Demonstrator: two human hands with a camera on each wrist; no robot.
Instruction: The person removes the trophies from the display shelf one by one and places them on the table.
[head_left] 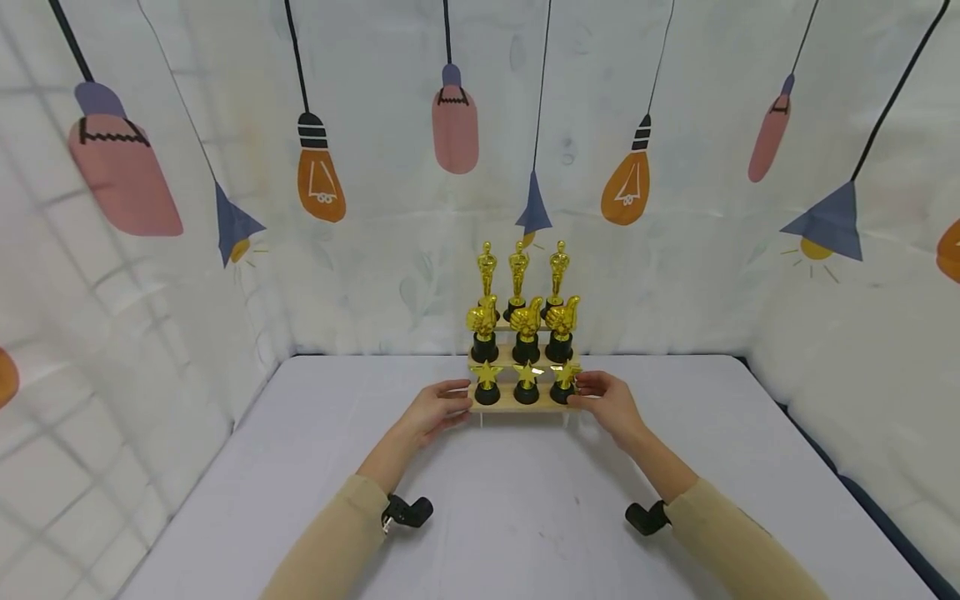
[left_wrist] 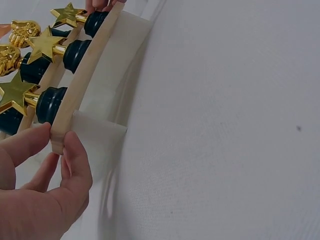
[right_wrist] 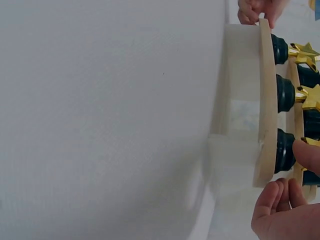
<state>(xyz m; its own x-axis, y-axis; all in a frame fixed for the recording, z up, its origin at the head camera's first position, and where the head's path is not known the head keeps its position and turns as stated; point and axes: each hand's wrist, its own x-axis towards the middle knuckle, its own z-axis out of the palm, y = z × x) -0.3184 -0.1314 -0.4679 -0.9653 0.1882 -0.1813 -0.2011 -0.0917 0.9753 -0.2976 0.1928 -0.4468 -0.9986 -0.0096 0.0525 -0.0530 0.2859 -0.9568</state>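
A tiered display stand (head_left: 517, 407) with pale wooden shelves stands on white supports near the back of the table. Along its lowest shelf sit gold star trophies (head_left: 527, 377) on black bases. Thumbs-up trophies (head_left: 527, 321) fill the middle shelf, and gold figure trophies (head_left: 518, 271) the top. My left hand (head_left: 438, 408) pinches the left end of the lowest shelf, thumb above and fingers below. At the right end my right hand (head_left: 611, 406) grips the shelf. Its thumb (right_wrist: 307, 156) lies against the right star trophy's base, with fingertips (right_wrist: 280, 192) at the board's end.
The white-covered table (head_left: 525, 517) spreads in front of the stand. Right behind it hangs a pale curtain (head_left: 375, 292) printed with lamps. Both wrists carry black cameras (head_left: 408, 510).
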